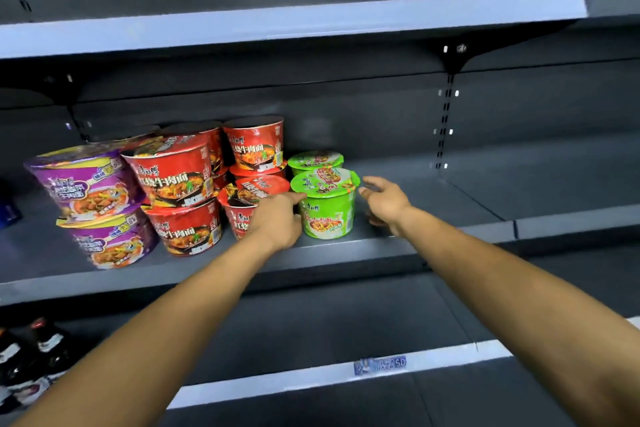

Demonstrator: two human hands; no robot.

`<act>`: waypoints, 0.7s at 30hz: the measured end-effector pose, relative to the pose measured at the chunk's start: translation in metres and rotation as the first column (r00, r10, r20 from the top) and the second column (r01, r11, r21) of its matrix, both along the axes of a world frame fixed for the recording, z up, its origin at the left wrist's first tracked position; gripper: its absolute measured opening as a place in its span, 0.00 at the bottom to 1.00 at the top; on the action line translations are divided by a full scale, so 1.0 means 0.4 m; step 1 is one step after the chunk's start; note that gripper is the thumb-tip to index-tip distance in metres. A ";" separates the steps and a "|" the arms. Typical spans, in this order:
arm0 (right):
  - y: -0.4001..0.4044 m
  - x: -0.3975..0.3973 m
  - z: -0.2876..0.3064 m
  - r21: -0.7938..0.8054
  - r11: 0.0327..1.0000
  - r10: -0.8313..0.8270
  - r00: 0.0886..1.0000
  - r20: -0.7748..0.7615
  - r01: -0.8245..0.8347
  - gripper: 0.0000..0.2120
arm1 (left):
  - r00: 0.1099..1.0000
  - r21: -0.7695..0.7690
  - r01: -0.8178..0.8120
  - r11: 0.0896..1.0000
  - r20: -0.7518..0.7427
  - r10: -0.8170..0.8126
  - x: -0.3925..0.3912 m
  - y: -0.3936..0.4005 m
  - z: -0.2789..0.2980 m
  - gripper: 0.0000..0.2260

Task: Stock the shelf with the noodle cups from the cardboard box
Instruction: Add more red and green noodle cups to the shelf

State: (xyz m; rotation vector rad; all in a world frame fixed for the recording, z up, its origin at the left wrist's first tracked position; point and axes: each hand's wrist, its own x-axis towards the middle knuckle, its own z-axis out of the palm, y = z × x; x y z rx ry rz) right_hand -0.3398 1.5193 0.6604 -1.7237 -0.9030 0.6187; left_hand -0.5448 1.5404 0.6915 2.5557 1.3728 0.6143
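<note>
Green noodle cup [327, 208] upright, lid up.

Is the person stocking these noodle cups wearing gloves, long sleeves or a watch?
Nothing of the kind shows. The left hand and right hand are bare, with no gloves or rings visible. Both forearms are uncovered as far as the picture's bottom edge: no sleeves, watch or wristband in view.

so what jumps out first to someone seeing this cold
The bright noodle cups on the middle shelf: purple cups stacked at the left, red cups in the centre, green ones to their right. Both hands flank the front green cup, the left hand touching its side, the right hand open beside it.
</note>
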 end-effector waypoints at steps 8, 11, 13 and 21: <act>-0.019 -0.086 0.030 -0.066 0.993 0.113 0.962 0.249 -0.100 0.21 | 0.988 -0.084 0.139 0.987 -0.050 -0.144 0.010 -0.015 -0.014 0.26; 0.005 -0.085 0.042 -0.073 0.996 0.071 0.971 0.226 -0.056 0.26 | 0.993 -0.056 0.112 0.992 -0.038 -0.114 0.011 0.001 -0.017 0.27; 0.018 -0.080 0.039 -0.086 0.994 0.079 0.980 0.182 -0.064 0.28 | 0.992 -0.081 0.112 0.990 -0.046 -0.116 0.014 0.010 -0.013 0.28; 0.037 -0.034 0.042 -0.075 0.983 0.170 0.985 0.020 -0.168 0.25 | 0.995 -0.068 0.096 0.993 0.002 -0.096 0.017 0.026 -0.004 0.26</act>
